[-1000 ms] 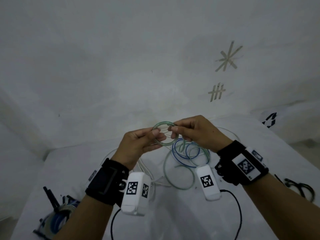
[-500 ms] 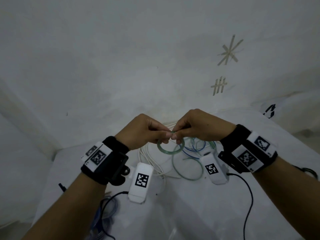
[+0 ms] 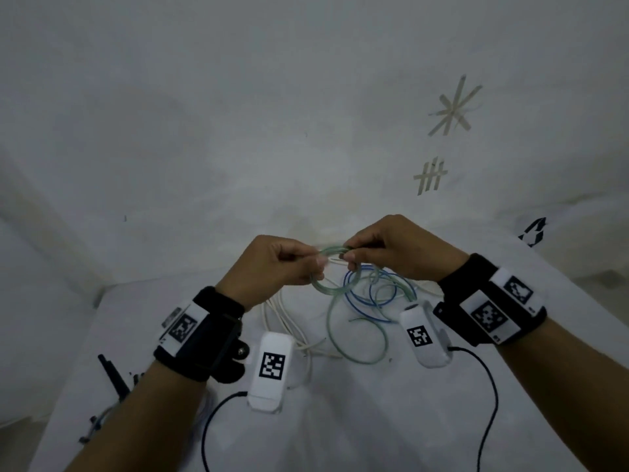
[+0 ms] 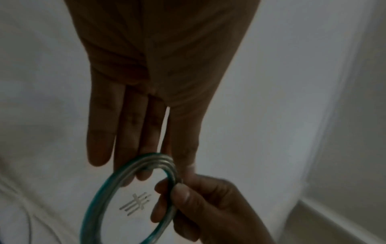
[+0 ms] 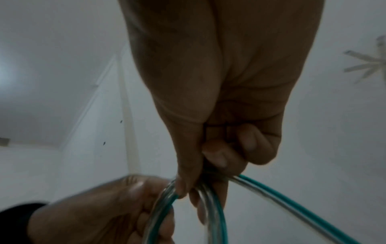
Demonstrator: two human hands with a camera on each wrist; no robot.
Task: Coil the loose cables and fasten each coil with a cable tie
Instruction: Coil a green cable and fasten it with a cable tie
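Observation:
A translucent green cable coil [image 3: 323,284] hangs between my two hands above the white table [image 3: 340,420]. My left hand [image 3: 315,264] pinches its left side with thumb against fingers. In the left wrist view the coil [image 4: 98,198] is a small ring of a few turns below the left fingers [image 4: 100,140]. My right hand [image 3: 350,255] pinches the coil's top right. In the right wrist view its fingertips [image 5: 183,186] clamp the green cable [image 5: 217,213], and one strand runs off to the lower right. The cable's loose green tail [image 3: 357,335] loops over the table below.
A blue cable [image 3: 367,294] lies looped under my right hand, and a white cable [image 3: 289,325] lies under my left. Black cable ties [image 3: 114,373] and a bundled coil [image 3: 98,420] sit at the table's left edge. Tape marks [image 3: 430,175] are on the wall behind.
Both hands have turned knuckles-up, so the green ring moved from upright between the fingertips to hanging just under them. Both pinches have stayed on the coil.

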